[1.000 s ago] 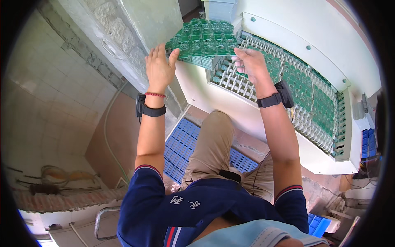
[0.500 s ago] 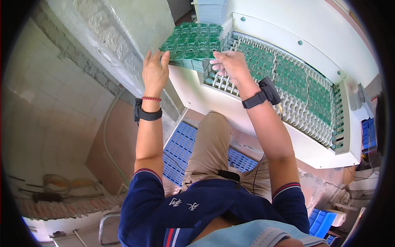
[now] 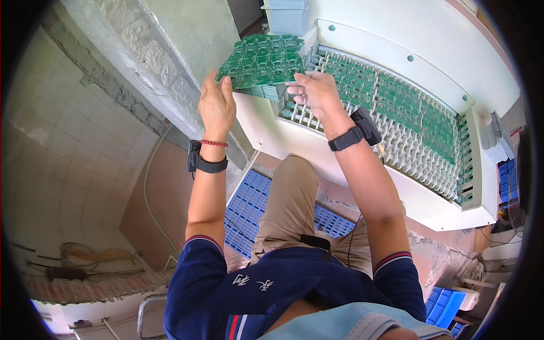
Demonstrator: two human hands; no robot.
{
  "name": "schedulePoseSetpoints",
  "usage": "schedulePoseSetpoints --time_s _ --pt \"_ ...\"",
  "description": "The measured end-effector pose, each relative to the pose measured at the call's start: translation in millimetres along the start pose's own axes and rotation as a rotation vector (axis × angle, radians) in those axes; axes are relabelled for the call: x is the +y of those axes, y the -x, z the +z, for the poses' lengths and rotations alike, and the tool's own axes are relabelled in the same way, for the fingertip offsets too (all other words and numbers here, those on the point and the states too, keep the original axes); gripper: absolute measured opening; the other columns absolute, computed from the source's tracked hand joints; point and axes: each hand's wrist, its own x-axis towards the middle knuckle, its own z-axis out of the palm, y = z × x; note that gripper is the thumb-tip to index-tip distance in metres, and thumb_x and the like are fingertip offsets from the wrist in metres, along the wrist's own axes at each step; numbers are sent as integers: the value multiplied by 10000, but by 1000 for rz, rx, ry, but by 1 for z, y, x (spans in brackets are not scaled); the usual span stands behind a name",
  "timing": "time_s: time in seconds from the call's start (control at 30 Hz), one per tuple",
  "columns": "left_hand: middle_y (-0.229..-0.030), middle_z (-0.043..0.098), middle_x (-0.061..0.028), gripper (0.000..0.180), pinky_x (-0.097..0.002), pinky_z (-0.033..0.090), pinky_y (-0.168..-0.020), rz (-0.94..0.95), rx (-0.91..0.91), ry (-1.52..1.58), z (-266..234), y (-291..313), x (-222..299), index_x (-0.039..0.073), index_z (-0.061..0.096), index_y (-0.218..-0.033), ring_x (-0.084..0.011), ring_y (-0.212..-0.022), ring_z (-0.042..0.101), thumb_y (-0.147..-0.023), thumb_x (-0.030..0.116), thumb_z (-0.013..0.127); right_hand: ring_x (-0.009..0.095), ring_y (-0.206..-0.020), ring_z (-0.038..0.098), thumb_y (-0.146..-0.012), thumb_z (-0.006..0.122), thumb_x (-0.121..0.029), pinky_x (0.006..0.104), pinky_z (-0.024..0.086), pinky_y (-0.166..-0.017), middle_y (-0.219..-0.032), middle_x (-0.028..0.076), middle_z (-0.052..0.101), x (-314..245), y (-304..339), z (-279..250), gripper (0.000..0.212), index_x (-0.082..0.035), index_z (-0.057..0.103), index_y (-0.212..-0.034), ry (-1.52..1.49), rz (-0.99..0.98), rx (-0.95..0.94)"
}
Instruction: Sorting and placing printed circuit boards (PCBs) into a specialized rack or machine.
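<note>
A green printed circuit board panel (image 3: 265, 59) is held by its near corners, above a stack of like panels (image 3: 266, 92) at the machine's left end. My left hand (image 3: 218, 107) grips the left corner, thumb toward me; the other fingers are partly hidden and blurred. On the right corner, my right hand (image 3: 317, 93) pinches the edge between thumb and fingers. The panel's near edge sits apart from the stack; whether its far edge still touches cannot be made out. More green panels (image 3: 396, 110) lie on the roller conveyor (image 3: 416, 164) to the right.
The machine's white side wall (image 3: 340, 153) stands before my knees. A rough pillar (image 3: 153, 56) rises on the left. Pale blue stacked trays (image 3: 287, 16) stand beyond the panels. Blue slatted plastic (image 3: 247, 209) lies on the floor. Grey plates (image 3: 496, 141) lean at the far right.
The near edge of the top panel has risen off the stack and come slightly toward me. Both hands moved with it, the left a little down and right.
</note>
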Motion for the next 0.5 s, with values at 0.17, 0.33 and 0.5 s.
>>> schedulePoseSetpoints --time_s 0.17,0.33,0.5 --pt "-963 602 -217 364 -379 480 -736 -32 115 167 1 6 -7 -47 481 -1105 -308 -886 607 -895 249 505 109 -504 507 -820 566 -73 219 426 -436 -660 66 570 10 -5 -15 139 62 568 -852 -70 -19 9" --pt "-1050 575 -197 413 -382 506 -728 -429 -8 767 -15 30 -4 -62 460 -1133 -293 -927 593 -908 284 481 83 -485 464 -820 569 -70 219 405 -431 -600 14 500 7 39 -55 121 47 561 -847 -92 -65 -11" --pt "-1041 584 -178 415 -388 524 -745 -765 -499 1575 -15 73 61 -74 455 -1153 -298 -963 583 -940 278 403 77 -482 473 -826 577 -83 213 407 -438 -580 -3 480 10 115 -96 121 34 556 -851 -136 -67 77"
